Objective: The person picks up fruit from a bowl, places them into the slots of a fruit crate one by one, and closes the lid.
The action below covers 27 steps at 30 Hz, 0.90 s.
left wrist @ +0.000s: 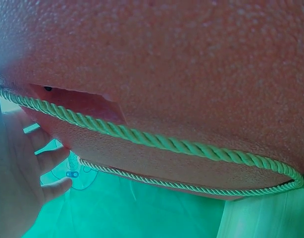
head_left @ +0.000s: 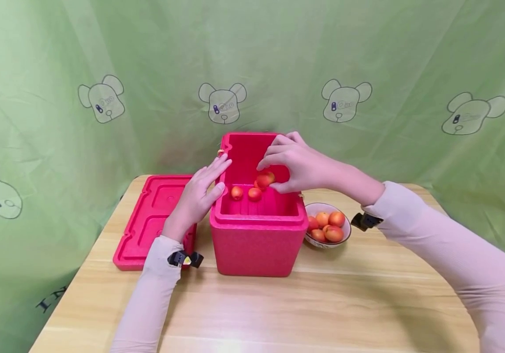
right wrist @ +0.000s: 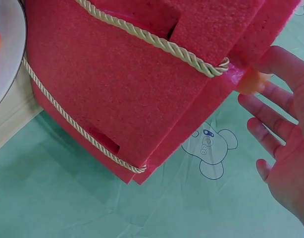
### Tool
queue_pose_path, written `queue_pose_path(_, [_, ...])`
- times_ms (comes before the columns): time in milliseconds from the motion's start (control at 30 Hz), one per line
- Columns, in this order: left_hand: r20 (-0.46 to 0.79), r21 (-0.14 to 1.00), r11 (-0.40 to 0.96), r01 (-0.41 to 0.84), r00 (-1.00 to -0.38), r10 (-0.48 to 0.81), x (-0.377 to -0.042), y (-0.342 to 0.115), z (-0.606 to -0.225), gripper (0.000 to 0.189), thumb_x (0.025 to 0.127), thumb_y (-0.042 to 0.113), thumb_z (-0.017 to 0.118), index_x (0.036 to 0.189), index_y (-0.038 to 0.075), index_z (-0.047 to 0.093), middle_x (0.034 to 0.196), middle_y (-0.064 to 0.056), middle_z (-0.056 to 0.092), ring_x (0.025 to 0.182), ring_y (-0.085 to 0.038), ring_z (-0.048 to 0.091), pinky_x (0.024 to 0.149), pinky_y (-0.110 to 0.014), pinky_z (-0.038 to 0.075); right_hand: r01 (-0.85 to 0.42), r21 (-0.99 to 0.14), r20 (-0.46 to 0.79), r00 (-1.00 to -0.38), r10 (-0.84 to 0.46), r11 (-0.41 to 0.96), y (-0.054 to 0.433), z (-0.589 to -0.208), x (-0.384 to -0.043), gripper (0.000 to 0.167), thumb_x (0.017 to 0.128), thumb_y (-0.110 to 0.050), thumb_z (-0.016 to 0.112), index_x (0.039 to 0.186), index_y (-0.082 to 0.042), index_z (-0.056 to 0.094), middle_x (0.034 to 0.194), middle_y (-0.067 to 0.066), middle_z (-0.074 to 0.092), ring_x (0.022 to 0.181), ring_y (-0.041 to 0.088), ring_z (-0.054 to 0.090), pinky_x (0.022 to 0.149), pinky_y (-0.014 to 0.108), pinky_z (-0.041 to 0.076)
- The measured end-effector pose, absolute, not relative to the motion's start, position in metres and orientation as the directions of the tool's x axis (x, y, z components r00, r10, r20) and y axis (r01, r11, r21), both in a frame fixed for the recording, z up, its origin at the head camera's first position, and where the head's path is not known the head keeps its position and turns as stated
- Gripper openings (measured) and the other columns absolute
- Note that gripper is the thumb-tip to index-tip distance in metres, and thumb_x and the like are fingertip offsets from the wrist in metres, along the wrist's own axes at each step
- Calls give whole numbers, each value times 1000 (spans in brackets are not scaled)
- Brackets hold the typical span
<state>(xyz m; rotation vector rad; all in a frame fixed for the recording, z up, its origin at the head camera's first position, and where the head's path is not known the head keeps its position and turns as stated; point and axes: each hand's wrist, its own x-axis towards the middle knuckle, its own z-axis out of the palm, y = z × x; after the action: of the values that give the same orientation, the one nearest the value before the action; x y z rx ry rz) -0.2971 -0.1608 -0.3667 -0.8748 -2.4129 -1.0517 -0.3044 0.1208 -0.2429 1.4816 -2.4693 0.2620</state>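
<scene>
A red foam box [head_left: 258, 250] stands lidless on the table. Several apricots [head_left: 254, 194], small and red-orange, lie inside it. My right hand [head_left: 298, 164] reaches over the box's right rim, thumb and fingers pinching an apricot [right wrist: 251, 82] inside the opening. Along the left rim rests my left hand [head_left: 197, 196], its fingers extended. In the left wrist view, the box's side [left wrist: 191, 74] with a twisted cord [left wrist: 177, 144] fills most of the picture, the left fingers at its far edge.
A patterned bowl [head_left: 328, 245] with several apricots sits right beside the box. To the left lies the red lid [head_left: 131, 262], partly behind the left forearm. The wooden table [head_left: 323, 314] extends toward the front; a green curtain [head_left: 278, 54] with bear drawings hangs behind.
</scene>
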Motion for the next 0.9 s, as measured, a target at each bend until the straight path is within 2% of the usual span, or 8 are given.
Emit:
queue_pose_path(633, [543,523,534,664,-743,392,-298,-161,-367,61,101,40,41,159,23,38,169,2,29,157,-18,27,126,-55,21,-873,-30,321,-470,-822,487,127,-241,-309,37,75,-20,86,110,-11,76,107,4,74,106,23,53,95,52,31])
queue_pose_path(900, [565,510,524,682,-725,395,-299,-160,-368,61,100,39,43,159,21,39,168,-1,30,156,-20,28,126,-55,21,-850,-65,372,-507,-778,524,151,-242,-311,39,74,-21,88,111,-12,76,109,3,75,106,21,53,94,49,30])
